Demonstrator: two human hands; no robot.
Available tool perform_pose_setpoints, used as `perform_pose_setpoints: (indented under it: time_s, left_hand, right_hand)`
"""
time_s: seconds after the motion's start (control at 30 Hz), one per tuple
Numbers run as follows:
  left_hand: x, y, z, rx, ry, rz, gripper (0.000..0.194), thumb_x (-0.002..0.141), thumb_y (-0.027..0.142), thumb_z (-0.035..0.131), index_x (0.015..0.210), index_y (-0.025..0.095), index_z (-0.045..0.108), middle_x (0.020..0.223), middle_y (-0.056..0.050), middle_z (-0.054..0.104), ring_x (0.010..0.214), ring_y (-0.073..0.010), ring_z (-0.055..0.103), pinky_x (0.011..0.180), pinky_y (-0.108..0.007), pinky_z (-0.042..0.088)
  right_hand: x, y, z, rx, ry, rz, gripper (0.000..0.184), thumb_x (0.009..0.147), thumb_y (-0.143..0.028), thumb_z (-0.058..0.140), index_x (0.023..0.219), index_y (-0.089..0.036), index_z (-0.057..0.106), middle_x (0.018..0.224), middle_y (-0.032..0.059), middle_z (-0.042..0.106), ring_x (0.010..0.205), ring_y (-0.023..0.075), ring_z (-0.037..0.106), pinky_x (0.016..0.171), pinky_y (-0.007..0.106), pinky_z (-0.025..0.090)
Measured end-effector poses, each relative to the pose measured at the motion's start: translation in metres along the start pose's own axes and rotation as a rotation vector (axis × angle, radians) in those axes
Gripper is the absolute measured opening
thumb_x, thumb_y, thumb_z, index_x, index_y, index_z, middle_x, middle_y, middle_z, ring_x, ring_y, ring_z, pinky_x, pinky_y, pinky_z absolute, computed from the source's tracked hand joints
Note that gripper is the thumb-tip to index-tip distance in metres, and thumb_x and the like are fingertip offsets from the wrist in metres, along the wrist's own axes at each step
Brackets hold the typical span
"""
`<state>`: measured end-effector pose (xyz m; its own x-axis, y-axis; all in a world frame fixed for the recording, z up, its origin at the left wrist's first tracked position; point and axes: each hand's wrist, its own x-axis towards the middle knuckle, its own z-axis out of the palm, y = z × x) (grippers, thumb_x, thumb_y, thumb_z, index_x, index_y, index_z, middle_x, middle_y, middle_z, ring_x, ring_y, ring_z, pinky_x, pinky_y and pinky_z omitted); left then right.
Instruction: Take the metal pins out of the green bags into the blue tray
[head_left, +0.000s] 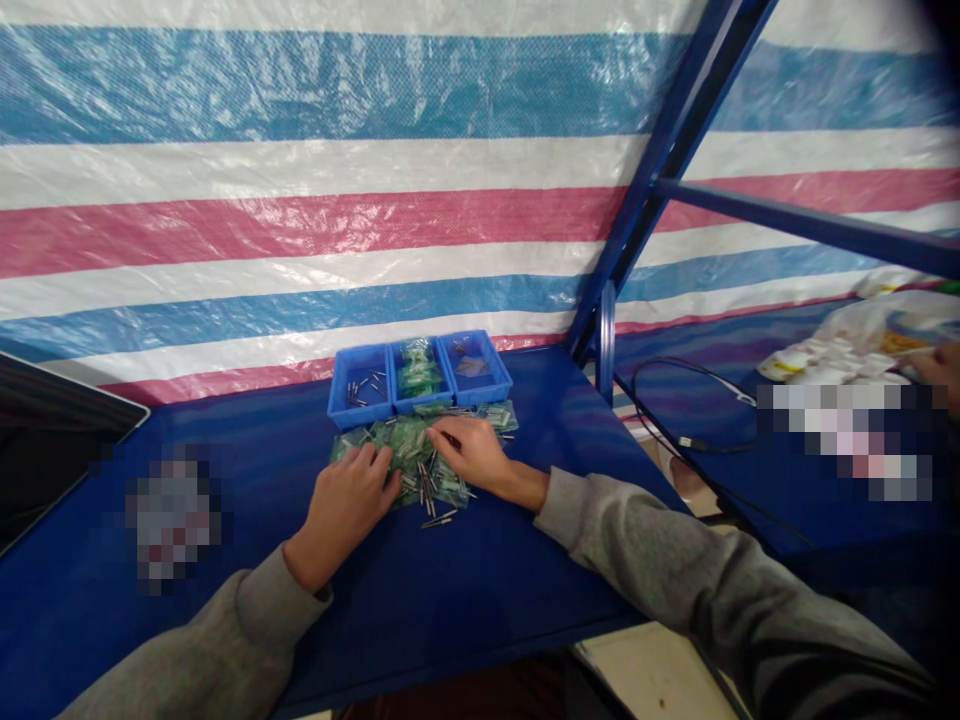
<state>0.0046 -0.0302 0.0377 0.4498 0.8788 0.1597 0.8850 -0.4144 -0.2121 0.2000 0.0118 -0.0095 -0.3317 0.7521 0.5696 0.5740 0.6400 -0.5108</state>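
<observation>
With both grey-sleeved forearms reaching inward from the lower corners, the hands converge over a pile of green packets (405, 437) and metal pins (426, 482) on the blue table (450, 620). Left hand (349, 505): palm down, fingers loosely spread and slightly bent, tips on the pile's left side. Right hand (472, 452): angled leftward, fingers curled together at the pile's upper right; whether anything is pinched cannot be told. Directly behind the pile stand three joined blue bins (391, 400), pins in the left one, green packets in the middle.
</observation>
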Motion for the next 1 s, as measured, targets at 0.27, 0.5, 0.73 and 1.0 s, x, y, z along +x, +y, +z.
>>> perform_pose_setpoints:
  time_s: [0.27,0.5,0.73,1.0]
  left_hand:
    - [0.006,-0.002,-0.001,0.033,0.126,0.135,0.014,0.085,0.021,0.046,0.077,0.018,0.057,0.073,-0.003,0.060,0.068,-0.0184,0.057,0.057,-0.028,0.035]
    - [0.023,-0.013,-0.014,-0.103,0.335,0.045,0.015,0.086,0.027,0.048,0.079,0.020,0.059,0.074,0.000,0.063,0.065,-0.0132,0.057,0.055,-0.025,0.035]
    - [0.043,-0.014,-0.001,-0.472,0.497,0.077,0.017,0.088,0.027,0.046,0.091,0.018,0.060,0.083,-0.002,0.066,0.074,-0.0122,0.060,0.070,-0.023,0.043]
    - [0.038,-0.009,0.020,-0.677,0.583,0.069,0.016,0.087,0.025,0.049,0.089,0.017,0.063,0.084,-0.003,0.067,0.077,-0.0120,0.062,0.077,-0.023,0.046]
  right_hand:
    - [0.000,0.000,0.000,-0.009,-0.005,0.008,0.026,0.091,-0.026,0.042,0.074,-0.017,0.060,0.066,0.0018,0.060,0.062,0.0118,0.054,0.063,0.022,0.038]
    - [0.000,-0.005,-0.005,0.059,0.127,0.077,0.023,0.091,-0.027,0.040,0.097,-0.018,0.059,0.078,0.0041,0.061,0.066,0.0134,0.054,0.065,0.024,0.041]
    - [0.001,-0.008,-0.011,0.216,0.143,0.028,0.030,0.088,-0.031,0.047,0.116,-0.020,0.052,0.098,0.0067,0.056,0.067,0.0133,0.050,0.065,0.027,0.045]
    - [0.003,-0.006,-0.008,0.281,0.110,0.016,0.018,0.089,-0.031,0.048,0.086,-0.018,0.060,0.077,0.0030,0.056,0.067,0.0130,0.050,0.064,0.025,0.042]
